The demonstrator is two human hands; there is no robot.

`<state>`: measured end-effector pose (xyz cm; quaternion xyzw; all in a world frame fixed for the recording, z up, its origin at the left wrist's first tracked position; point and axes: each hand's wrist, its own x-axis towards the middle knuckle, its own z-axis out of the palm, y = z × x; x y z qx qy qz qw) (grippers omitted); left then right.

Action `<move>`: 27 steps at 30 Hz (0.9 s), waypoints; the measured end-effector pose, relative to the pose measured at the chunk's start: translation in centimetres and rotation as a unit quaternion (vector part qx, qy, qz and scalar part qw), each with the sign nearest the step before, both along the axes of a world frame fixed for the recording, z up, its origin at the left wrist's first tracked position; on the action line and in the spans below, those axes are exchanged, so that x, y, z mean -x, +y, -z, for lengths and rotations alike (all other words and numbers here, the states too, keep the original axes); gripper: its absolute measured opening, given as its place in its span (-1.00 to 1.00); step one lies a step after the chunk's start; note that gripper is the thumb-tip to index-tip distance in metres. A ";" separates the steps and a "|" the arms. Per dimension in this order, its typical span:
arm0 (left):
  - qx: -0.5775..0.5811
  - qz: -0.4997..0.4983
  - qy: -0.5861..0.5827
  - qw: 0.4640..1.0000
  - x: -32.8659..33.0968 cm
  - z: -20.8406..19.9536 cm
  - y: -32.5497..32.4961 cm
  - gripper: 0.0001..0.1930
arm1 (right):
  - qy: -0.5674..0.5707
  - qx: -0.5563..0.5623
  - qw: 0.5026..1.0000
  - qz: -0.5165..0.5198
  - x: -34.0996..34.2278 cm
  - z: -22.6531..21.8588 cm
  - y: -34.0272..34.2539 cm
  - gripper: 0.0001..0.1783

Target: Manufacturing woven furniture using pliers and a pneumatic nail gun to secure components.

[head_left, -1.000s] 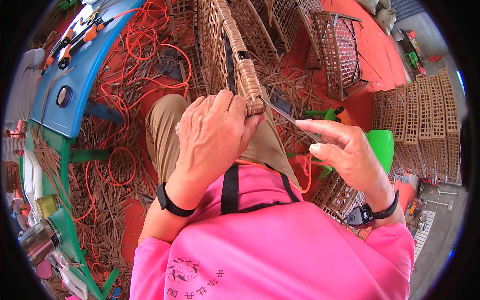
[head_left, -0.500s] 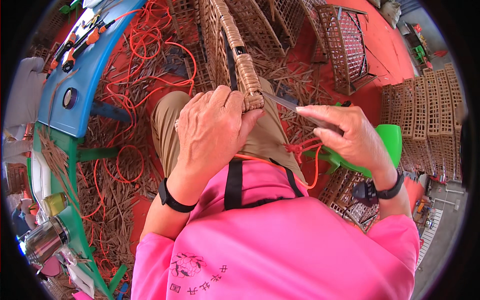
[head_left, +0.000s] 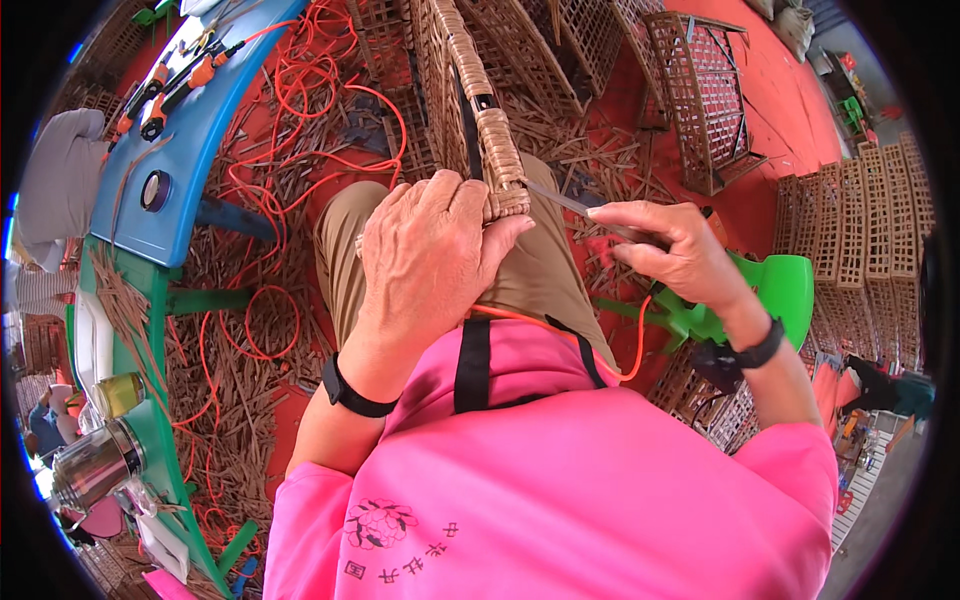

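From the head view we see our left hand (head_left: 430, 255) wrapped around the woven rattan frame (head_left: 480, 110), fingers pressed together at its bound end, which rises just above the knuckles. Our right hand (head_left: 670, 250) pinches a thin metal blade (head_left: 560, 200), its tip touching the frame just beside the left thumb.

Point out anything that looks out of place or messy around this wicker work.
The floor is littered: loose cane offcuts lie scattered everywhere, tangled with loops of orange cord. The left hand grips the wrapped wicker frame while the right hand holds a thin blade against it. Nothing looks broken.
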<state>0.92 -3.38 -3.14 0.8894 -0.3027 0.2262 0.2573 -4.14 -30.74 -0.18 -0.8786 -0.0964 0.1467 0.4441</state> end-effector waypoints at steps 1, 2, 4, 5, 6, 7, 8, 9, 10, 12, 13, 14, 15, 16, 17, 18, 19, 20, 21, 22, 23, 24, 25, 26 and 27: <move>0.003 0.002 -0.002 1.000 -0.1 -0.1 -0.1 -0.67 | -0.004 -0.030 1.000 0.009 0.0 1.2 -0.4 -0.55; 0.002 0.004 -0.001 1.000 -0.1 -0.2 -0.1 -0.67 | -0.064 -0.032 0.997 0.002 0.1 1.8 0.3 -0.52; 0.002 0.002 0.001 1.000 -0.1 -0.1 0.0 -0.66 | -0.170 0.004 0.985 -0.022 -0.3 3.4 0.2 -0.52; 0.007 0.004 0.002 1.000 0.0 -0.1 0.0 -0.66 | -0.275 0.038 0.960 -0.043 -0.5 3.9 0.2 -0.52; 0.012 0.007 0.003 1.000 0.0 -0.1 0.0 -0.66 | -0.298 0.041 0.952 -0.052 -0.6 4.0 0.1 -0.49; 0.011 0.005 0.004 1.000 0.0 -0.1 0.1 -0.66 | -0.298 0.040 0.952 -0.054 -0.6 3.5 -0.1 -0.49; 0.009 0.004 0.004 1.000 0.1 -0.1 0.1 -0.65 | -0.299 0.102 0.946 -0.077 -0.7 2.6 -0.4 -0.46; 0.006 0.004 0.004 1.000 0.1 0.0 0.2 -0.65 | -0.300 0.165 0.935 -0.098 -0.8 2.1 -0.6 -0.43; 0.007 0.005 0.004 1.000 0.1 -0.1 0.1 -0.65 | -0.340 0.174 0.918 -0.105 -1.0 2.0 -0.5 -0.37; 0.017 0.007 0.015 1.000 0.1 -0.3 0.0 -0.62 | -0.341 0.195 0.913 -0.109 -0.7 2.0 -0.6 -0.37; 0.017 0.006 0.015 1.000 -0.1 -0.5 0.0 -0.62 | -0.343 0.212 0.908 -0.116 -0.8 2.1 -0.5 -0.36; 0.032 0.017 0.018 0.999 -0.3 -0.9 0.0 -0.61 | -0.343 0.211 0.908 -0.116 -0.7 1.8 -0.6 -0.36; 0.046 0.029 0.021 0.998 -0.5 -1.2 0.0 -0.59 | -0.366 0.238 0.892 -0.118 -0.5 1.1 -0.7 -0.36; 0.045 0.029 0.021 0.998 -0.6 -1.3 0.0 -0.59 | -0.388 0.264 0.875 -0.118 -0.2 0.8 -0.7 -0.35; 0.058 0.052 0.044 0.996 -0.7 -1.4 0.0 -0.59 | -0.387 0.263 0.876 -0.117 0.2 0.6 -0.6 -0.35; 0.070 0.075 0.068 0.992 -0.8 -1.4 0.0 -0.58 | -0.374 0.247 0.886 -0.117 0.7 0.6 -0.6 -0.36; 0.070 0.077 0.069 0.992 -0.8 -1.6 -0.1 -0.58 | -0.361 0.233 0.896 -0.116 1.2 0.5 -0.6 -0.37; 0.077 0.080 0.123 0.986 -0.8 -1.7 -0.1 -0.60 | -0.360 0.233 0.896 -0.114 1.6 0.9 -0.7 -0.37; 0.083 0.084 0.177 0.977 -0.8 -1.9 -0.2 -0.62 | -0.367 0.187 0.909 -0.059 2.0 1.9 -0.7 -0.40; 0.082 0.086 0.177 0.977 -0.9 -2.0 -0.3 -0.62 | -0.375 0.139 0.917 -0.003 2.3 2.8 -0.8 -0.42; 0.089 0.098 0.186 0.974 -1.0 -2.2 -0.6 -0.63 | -0.375 0.140 0.917 0.000 3.1 3.2 -0.9 -0.42; 0.096 0.111 0.194 0.970 -1.0 -2.3 -1.0 -0.64 | -0.302 0.100 0.944 0.093 4.2 3.5 -1.1 -0.46; 0.093 0.122 0.196 0.969 -1.2 -2.3 -1.2 -0.64 | -0.223 0.058 0.954 0.191 5.4 4.0 -1.4 -0.50; 0.078 0.129 0.186 0.971 -1.5 -2.2 -1.5 -0.64 | -0.179 0.031 0.951 0.250 6.4 4.7 -2.2 -0.50; 0.064 0.139 0.176 0.972 -1.9 -2.2 -1.8 -0.64 | -0.144 -0.032 0.944 0.296 6.6 5.8 -2.1 -0.48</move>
